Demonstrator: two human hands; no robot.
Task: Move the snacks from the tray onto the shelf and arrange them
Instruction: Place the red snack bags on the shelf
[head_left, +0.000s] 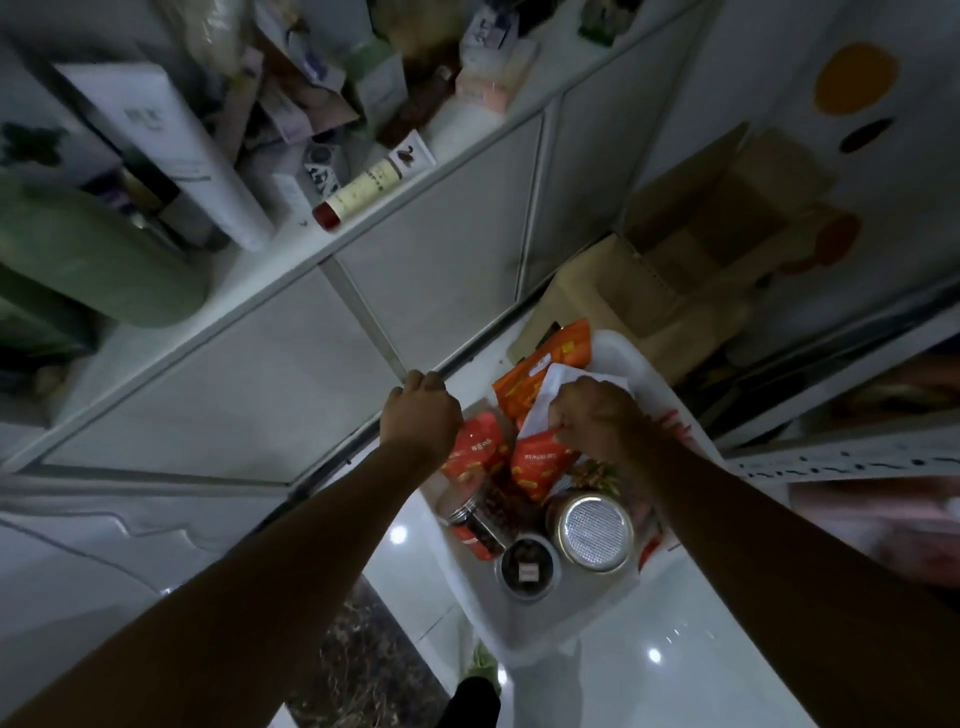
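Right forearm (769, 561) loomed closest; my right hand (597, 415) was pinching the white packet (543, 402), which lay lengthwise away from me in the tray (618, 358). Left hand (421, 410) curled just beside, couldn't tell on what.

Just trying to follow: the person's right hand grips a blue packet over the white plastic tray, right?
Not blue. The head view shows the right hand gripping a white packet over the white plastic tray.
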